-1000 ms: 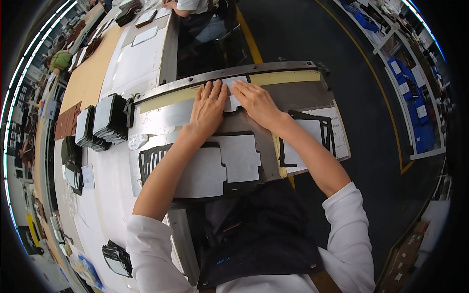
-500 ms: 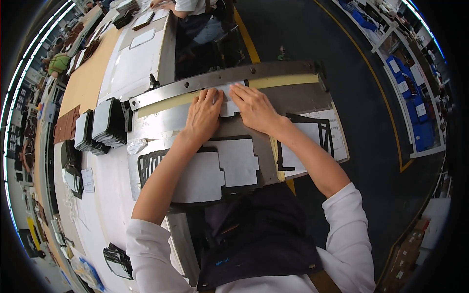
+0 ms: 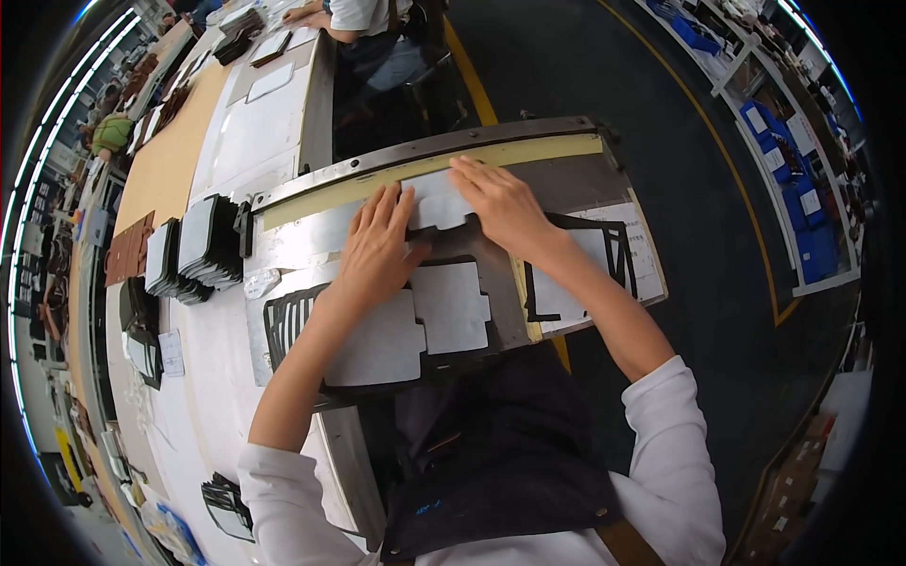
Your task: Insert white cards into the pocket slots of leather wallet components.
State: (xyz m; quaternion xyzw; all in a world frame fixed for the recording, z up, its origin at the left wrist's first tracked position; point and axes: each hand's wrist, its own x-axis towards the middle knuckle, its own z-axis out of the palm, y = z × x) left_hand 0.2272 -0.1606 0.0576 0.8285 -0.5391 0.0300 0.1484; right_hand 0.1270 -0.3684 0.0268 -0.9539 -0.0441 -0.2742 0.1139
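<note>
A pale grey panel with black edging (image 3: 440, 196) lies on the metal plate of a bench fixture, just below its long metal bar (image 3: 415, 151). My left hand (image 3: 376, 241) rests at the panel's left side, fingers stretched out and thumb apart. My right hand (image 3: 505, 203) lies over the panel's right side with fingers extended flat. Neither hand is wrapped around anything. Nearer me, two larger pale panels with black borders (image 3: 451, 307) lie side by side, the left one partly under my left forearm. Black frame-like strips (image 3: 618, 255) sit by my right forearm.
Stacks of black-edged pale panels (image 3: 209, 241) stand on the white table to the left, with brown pieces (image 3: 130, 250) beyond. Another person (image 3: 363, 42) sits at the far table. Shelving with blue bins (image 3: 807, 212) runs along the right, past a dark floor with yellow lines.
My left hand has moved left and toward me, uncovering more of the panel. The fingers of both hands are more spread. The bar looks narrower, and its upright knobs no longer show.
</note>
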